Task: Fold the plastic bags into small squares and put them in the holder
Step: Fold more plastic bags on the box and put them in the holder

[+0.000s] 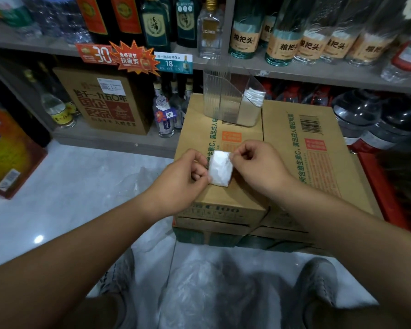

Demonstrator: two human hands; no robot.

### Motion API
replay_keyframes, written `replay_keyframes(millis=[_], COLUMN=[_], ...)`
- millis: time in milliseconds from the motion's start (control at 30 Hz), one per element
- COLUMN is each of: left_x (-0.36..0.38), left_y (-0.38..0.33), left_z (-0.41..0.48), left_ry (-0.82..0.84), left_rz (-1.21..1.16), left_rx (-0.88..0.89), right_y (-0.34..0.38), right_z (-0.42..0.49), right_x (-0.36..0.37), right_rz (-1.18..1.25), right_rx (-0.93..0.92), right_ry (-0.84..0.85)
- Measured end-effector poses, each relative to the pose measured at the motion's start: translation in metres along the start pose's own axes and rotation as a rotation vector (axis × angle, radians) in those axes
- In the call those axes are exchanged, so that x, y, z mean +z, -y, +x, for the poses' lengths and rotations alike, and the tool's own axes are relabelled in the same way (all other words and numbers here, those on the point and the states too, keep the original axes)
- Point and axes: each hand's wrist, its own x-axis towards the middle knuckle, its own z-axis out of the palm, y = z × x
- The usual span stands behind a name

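Note:
A white plastic bag folded into a small square (pixel 220 168) is held just above the near part of a cardboard box (pixel 226 198). My left hand (pixel 188 173) pinches its left edge and my right hand (pixel 259 162) pinches its upper right corner. At the far end of the boxes stands a clear ribbed plastic holder (pixel 223 100); its right compartment holds a stack of folded white bags (pixel 254 96). Loose, unfolded clear plastic bags (pixel 199 288) lie on the floor between my shoes.
Two cardboard boxes sit side by side, the right one (pixel 318 150) bare on top. Shelves behind hold liquor bottles (pixel 280 43), price tags and a carton (pixel 105 100). Large water bottles (pixel 375 119) stand at the right. White tiled floor (pixel 57 186) lies to the left.

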Motion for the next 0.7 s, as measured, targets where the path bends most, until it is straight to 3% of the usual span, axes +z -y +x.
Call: replay_keyframes(millis=[133,367,533,700], left_x=[0.001,0.0,-0.003,-0.005], left_y=[-0.002,0.0,-0.002,0.001], left_z=[0.003,0.003,-0.003,-0.024], left_ry=[-0.016,0.003,0.022,0.068], left_rz=[0.055,0.033,-0.04,0.049], left_rx=[-0.017,-0.006,0.008,0.134], right_y=[-0.001,-0.001,-0.005,-0.004], right_z=[0.01,0.009,0.009,-0.006], right_x=[0.006,0.013,0.01,0.007], right_rz=[-0.156,-0.114,-0.147,-0.155], right_rx=[-0.011,-0.199,-0.221,-0.217], right_ry=[-0.007,0.093,0.154,0.246])
